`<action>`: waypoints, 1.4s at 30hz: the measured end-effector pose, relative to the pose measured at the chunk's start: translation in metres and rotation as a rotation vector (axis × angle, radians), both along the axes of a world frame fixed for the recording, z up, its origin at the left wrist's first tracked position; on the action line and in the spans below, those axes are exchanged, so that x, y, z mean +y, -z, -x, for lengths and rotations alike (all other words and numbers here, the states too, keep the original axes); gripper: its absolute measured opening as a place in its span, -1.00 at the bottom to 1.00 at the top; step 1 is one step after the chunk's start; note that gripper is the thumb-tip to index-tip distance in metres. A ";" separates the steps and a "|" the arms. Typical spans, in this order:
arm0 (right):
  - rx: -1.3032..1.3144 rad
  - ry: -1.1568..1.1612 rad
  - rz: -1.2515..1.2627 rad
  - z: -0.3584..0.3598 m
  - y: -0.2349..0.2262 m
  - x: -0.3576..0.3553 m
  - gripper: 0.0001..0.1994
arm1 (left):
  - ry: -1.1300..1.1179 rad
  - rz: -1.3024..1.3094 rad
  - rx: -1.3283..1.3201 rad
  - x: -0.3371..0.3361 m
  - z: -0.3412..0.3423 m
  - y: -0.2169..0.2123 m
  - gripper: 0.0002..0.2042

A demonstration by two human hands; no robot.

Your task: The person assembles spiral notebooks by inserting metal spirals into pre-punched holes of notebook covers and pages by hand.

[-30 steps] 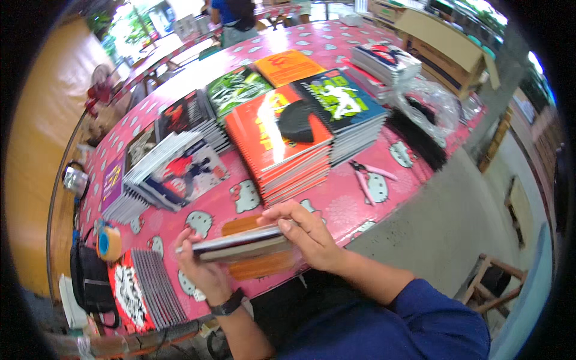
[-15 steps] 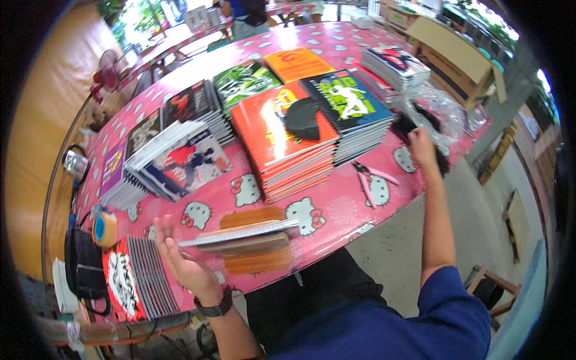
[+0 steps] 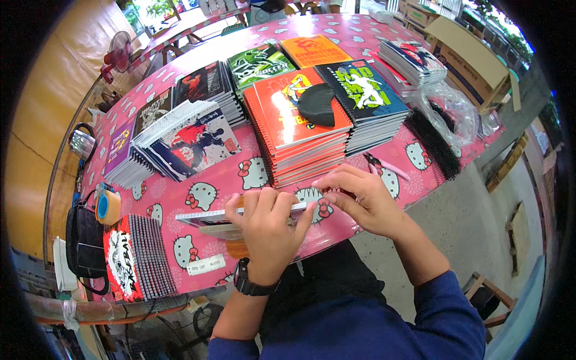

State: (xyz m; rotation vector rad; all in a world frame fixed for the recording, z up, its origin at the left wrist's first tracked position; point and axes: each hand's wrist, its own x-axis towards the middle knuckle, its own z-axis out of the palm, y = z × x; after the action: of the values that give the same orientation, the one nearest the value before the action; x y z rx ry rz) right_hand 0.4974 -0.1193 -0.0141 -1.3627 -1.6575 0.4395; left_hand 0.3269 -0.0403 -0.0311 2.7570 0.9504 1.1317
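Near the table's front edge, an unbound pad of paper [image 3: 193,217] stands on its long edge beside a wooden piece. My left hand [image 3: 270,228] is closed over the pad, fingers on the far side and thumb toward its right end. By that right end, my right hand [image 3: 369,201] has thumb and fingers pinched together; what they hold is too small to make out. Pink-handled pliers [image 3: 390,168] lie just beyond my right hand. A bundle of black plastic spiral coils [image 3: 435,141] rests at the table's right edge.
Orange spiral notebooks [image 3: 303,159] stand stacked ahead, a black rounded object [image 3: 318,103] on top. Dark sports-cover notebooks [image 3: 366,99] adjoin them. Unbound pads [image 3: 198,141] lean left. Red notebooks [image 3: 138,258], a tape roll [image 3: 108,207] and a black bag [image 3: 87,246] sit near left. Clear plastic [image 3: 447,114] lies right.
My right hand has come from the black coils back to the pad's right end. My left hand has moved from the pad's left end onto its middle and closed over it.
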 end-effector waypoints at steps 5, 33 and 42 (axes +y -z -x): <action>0.015 -0.078 -0.085 0.000 0.004 0.008 -0.78 | 0.168 0.186 -0.095 0.008 0.017 -0.008 -0.82; -0.135 0.122 0.000 -0.054 -0.017 0.034 -0.74 | 0.144 0.053 -0.142 0.004 0.021 -0.005 -0.88; -0.316 0.283 0.269 -0.113 0.082 -0.024 -0.65 | 0.362 0.199 -0.092 0.004 0.030 -0.019 -0.87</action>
State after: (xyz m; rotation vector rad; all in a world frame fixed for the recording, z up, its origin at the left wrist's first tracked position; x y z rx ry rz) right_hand 0.6108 -0.1432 -0.0965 -1.9178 -1.6593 0.2977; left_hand 0.2969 -0.0358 -0.0126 2.5510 0.4946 1.0290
